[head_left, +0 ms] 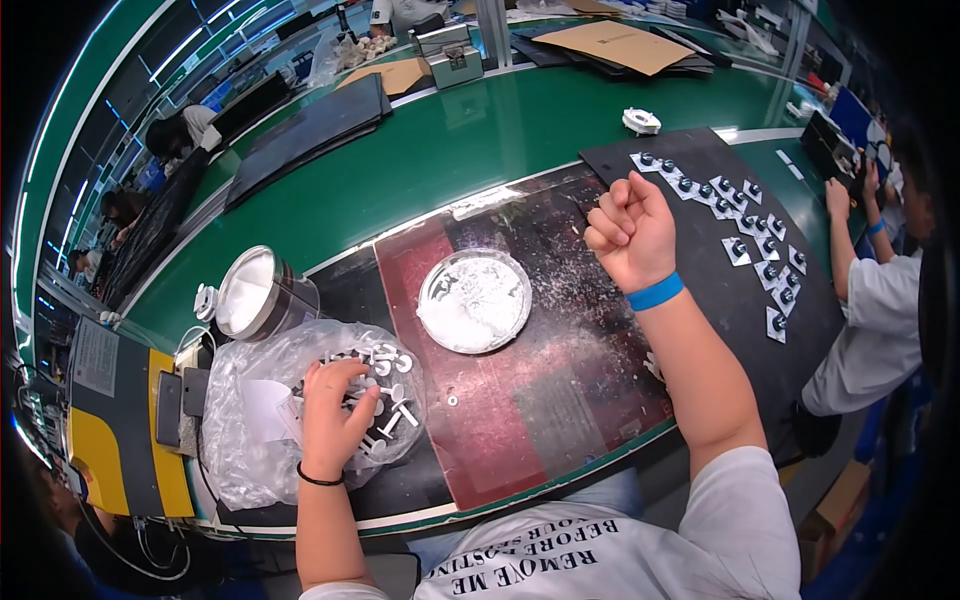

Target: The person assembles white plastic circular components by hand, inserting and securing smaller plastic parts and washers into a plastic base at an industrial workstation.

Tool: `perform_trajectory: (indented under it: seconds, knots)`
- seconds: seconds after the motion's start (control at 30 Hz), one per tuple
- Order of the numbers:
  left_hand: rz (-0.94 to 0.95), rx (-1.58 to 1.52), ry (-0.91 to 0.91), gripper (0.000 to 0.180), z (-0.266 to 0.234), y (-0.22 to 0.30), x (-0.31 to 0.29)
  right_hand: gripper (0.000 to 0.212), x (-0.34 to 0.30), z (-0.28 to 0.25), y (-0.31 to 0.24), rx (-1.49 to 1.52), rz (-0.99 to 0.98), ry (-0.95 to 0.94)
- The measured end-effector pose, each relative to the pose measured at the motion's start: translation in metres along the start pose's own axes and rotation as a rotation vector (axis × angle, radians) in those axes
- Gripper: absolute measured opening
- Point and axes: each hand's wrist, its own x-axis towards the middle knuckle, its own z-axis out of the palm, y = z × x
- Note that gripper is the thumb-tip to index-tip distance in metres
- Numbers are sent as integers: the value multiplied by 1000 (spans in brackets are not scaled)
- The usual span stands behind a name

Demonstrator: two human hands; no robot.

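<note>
My left hand [335, 408] reaches over the mouth of a clear plastic bag [240, 455], thumb apart from the fingers. It is at a heap of small white plastic parts [398, 392] with flat round heads and stems; some fingertips are hidden among them. My right hand [635, 228] is raised above the dark mat's left edge, fingers curled in; whatever they may hold is hidden. Between my hands, a round shallow dish [474, 302] coated with white material rests on the worn red and black board [500, 440]. A tiny white ring [453, 401] lies nearer me.
Several small white pieces with dark round centres [740, 202] lie on the black mat [690, 150] at right. A white part [641, 121] sits beyond it. At left stand a metal pot [262, 295] and a yellow-grey machine [125, 420]. A co-worker's hand [838, 200] is far right.
</note>
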Motion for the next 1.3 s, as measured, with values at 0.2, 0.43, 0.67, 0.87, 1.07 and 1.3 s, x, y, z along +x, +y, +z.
perform_trajectory:
  seconds: [0.2,0.43,0.67,0.87,1.07,1.3]
  knots:
    - [-4,18,19,24,0,-2,-1,30,-4,6,-23,281,-48,-272]
    - [-5,9,27,25,-2,-4,-1,34,-19,23,-39,509,-7,-632]
    - [11,10,28,24,3,-5,-1,38,-26,30,-42,494,10,-747]
    - [6,18,25,23,1,-2,0,40,-27,31,-42,481,22,-787]
    - [0,14,21,23,1,-2,1,41,-19,24,-38,252,-100,-635]
    - [-10,12,22,23,-1,-2,-2,37,13,-18,42,-247,-113,-2]
